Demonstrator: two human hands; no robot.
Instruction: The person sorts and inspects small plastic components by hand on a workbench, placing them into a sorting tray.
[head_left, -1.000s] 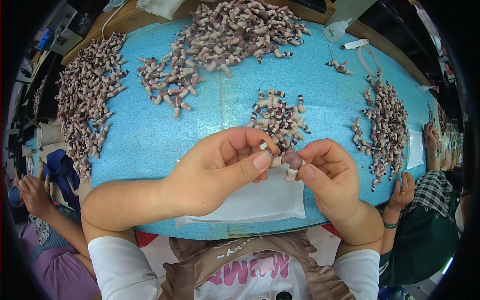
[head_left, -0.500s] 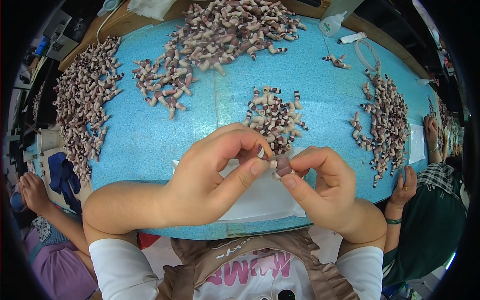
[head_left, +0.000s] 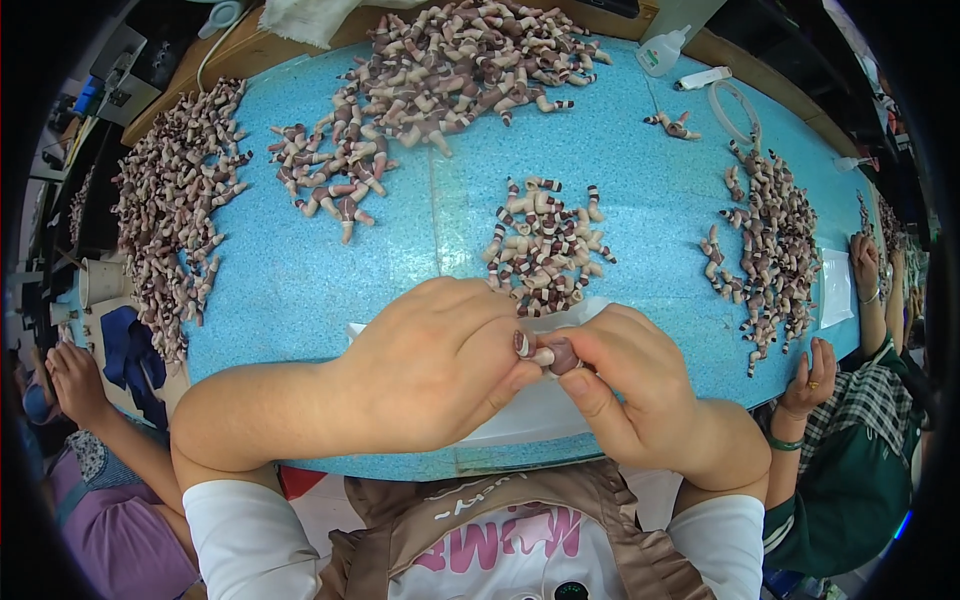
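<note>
Above the white tray, my left hand is closed, pinching a small doll limb with a dark maroon end and pale bands. My right hand holds a small mauve-brown doll body between thumb and forefinger. Limb and body meet between my fingertips; whether they are joined, I cannot tell. Just beyond my hands lies a small pile of loose banded doll limbs.
A large heap of doll bodies lies at the far side of the blue table. More heaps lie left and right. A squeeze bottle stands far right. Co-workers' hands show at both sides.
My hands have come closer together, and the limb now meets the body. My left hand has turned, its back now facing up, with its fingers more tightly curled.
</note>
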